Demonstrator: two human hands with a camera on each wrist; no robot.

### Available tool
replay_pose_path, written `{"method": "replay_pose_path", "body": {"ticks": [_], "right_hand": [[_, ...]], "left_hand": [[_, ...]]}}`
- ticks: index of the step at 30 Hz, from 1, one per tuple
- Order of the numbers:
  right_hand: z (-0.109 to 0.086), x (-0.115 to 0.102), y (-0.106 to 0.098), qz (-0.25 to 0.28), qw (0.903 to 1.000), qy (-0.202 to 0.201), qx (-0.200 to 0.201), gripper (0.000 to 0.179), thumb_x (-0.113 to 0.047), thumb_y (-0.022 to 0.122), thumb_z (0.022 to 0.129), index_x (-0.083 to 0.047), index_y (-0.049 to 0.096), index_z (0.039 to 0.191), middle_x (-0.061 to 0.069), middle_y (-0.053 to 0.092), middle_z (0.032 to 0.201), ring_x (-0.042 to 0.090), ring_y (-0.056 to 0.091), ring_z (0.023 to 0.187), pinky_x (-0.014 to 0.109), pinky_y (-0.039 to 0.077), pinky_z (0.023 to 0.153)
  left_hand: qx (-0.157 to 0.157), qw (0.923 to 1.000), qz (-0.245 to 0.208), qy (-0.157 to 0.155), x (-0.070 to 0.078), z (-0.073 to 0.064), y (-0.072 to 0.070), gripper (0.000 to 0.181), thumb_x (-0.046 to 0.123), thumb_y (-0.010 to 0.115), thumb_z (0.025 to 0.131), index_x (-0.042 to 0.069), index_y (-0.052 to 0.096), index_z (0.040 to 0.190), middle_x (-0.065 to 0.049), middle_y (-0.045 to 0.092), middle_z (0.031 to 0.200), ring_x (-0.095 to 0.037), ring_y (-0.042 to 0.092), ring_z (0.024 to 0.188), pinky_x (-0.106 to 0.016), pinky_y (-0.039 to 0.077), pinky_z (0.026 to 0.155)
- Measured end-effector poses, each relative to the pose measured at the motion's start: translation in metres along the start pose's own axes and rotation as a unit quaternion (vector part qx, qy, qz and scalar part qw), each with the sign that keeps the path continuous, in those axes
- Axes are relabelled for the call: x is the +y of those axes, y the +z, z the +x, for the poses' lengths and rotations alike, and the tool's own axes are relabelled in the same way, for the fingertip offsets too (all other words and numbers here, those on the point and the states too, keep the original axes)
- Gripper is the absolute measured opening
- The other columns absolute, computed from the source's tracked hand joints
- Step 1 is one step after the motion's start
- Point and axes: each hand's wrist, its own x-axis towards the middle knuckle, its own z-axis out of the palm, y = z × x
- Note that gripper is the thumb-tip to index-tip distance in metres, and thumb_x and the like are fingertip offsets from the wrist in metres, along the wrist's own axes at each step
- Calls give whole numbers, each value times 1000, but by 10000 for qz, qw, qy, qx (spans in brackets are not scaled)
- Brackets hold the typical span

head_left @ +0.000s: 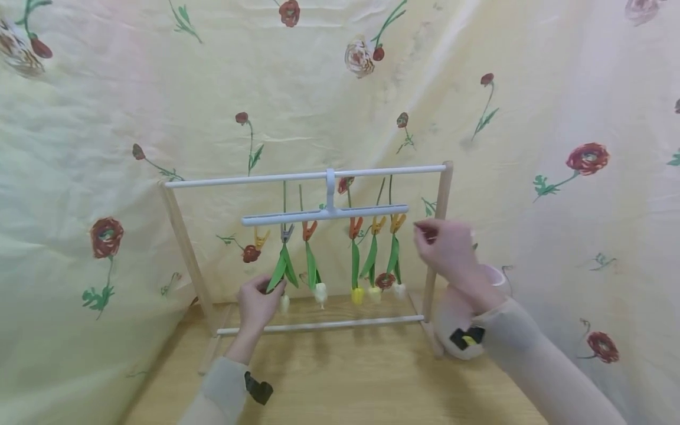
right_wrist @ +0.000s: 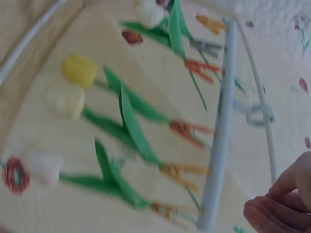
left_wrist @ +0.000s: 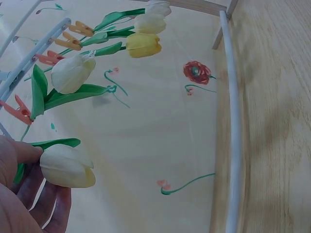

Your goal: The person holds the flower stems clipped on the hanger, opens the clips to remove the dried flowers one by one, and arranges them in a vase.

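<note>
From afar I have the left hand (head_left: 257,302) pinching a white tulip (left_wrist: 67,166) hung bloom-down from a grey clip (head_left: 287,234), while the right hand (head_left: 448,245), curled on nothing visible, hovers near the hanger (head_left: 372,211), apparently mid-steadying, the next move calling for its fingers at that clip.

A white container (head_left: 447,317) is partly hidden by the right arm (head_left: 533,354), and the tulips (right_wrist: 80,71) are blurred in the right wrist view.
</note>
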Motion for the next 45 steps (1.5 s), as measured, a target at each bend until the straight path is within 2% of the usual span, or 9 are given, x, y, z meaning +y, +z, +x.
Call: {"method": "replay_pose_path", "body": {"ticks": [5, 12, 17, 22, 27, 29, 34, 42, 45], "right_hand": [[7, -32, 41, 478, 9976, -464, -187, 17, -2, 69, 95, 3, 80, 107, 19, 82, 95, 28, 81, 80, 36, 66, 70], [19, -74, 73, 585, 9917, -220, -1122, 18, -9, 71, 97, -1, 80, 110, 15, 83, 102, 22, 81, 84, 29, 65, 71], [28, -100, 106, 1073, 9881, -26, -1105, 19, -12, 70, 98, 0, 81, 108, 15, 83, 100, 21, 82, 84, 26, 64, 69], [32, -120, 132, 1321, 9854, 273, -1041, 20, -17, 70, 100, -3, 82, 108, 11, 84, 98, 19, 81, 83, 25, 63, 68], [33, -133, 155, 1053, 9905, 154, -870, 22, -22, 71, 102, -5, 82, 109, 9, 84, 97, 18, 81, 82, 23, 63, 68], [33, -136, 163, 795, 9933, 57, -839, 26, -26, 70, 103, -4, 82, 109, 9, 84, 98, 17, 81, 82, 24, 63, 69], [35, -139, 178, 469, 9949, -23, -894, 33, -34, 71, 103, -3, 82, 105, 13, 83, 98, 18, 82, 82, 28, 65, 71], [38, -143, 191, 368, 9936, 181, -1048, 37, -39, 71, 103, -7, 80, 88, 7, 81, 80, 14, 80, 74, 17, 58, 60], [40, -144, 195, 477, 9944, 191, -924, 35, -37, 71, 103, -6, 81, 91, 9, 83, 89, 15, 80, 77, 21, 62, 66]], "left_hand": [[37, 10000, 3, -39, -1, 0, -2, 12, 11, 83, 90, 2, 81, 97, -16, 79, 87, -9, 64, 67, -19, 51, 61], [-68, 10000, -8, -47, -2, 1, 2, 14, 14, 84, 90, 2, 81, 96, -13, 81, 86, -7, 66, 67, -20, 53, 64], [69, 10000, -11, -54, 0, 2, 1, 15, 16, 83, 91, 1, 81, 94, -14, 80, 84, -7, 66, 66, -19, 51, 63], [-14, 10000, 7, 22, 0, 2, -1, 15, 16, 83, 92, 2, 81, 94, -13, 80, 84, -7, 65, 65, -19, 51, 62], [-4, 9999, -44, 91, -1, 0, 1, 12, 14, 84, 91, 3, 81, 93, -13, 80, 84, -8, 65, 66, -19, 51, 62], [-21, 9999, -92, 90, -2, -3, 2, 12, 13, 83, 91, 2, 81, 94, -13, 80, 84, -7, 65, 66, -19, 51, 61], [-1, 9999, -132, 78, -4, -8, 3, 11, 12, 82, 92, 1, 81, 94, -13, 80, 82, -5, 64, 65, -18, 51, 61], [83, 9997, 17, 230, -4, -9, 5, 10, 11, 82, 91, 1, 81, 93, -13, 79, 80, -7, 64, 63, -20, 50, 61], [144, 9994, 43, 305, -3, -9, 5, 9, 10, 82, 90, 1, 81, 93, -14, 79, 80, -7, 64, 62, -19, 51, 60]]}}
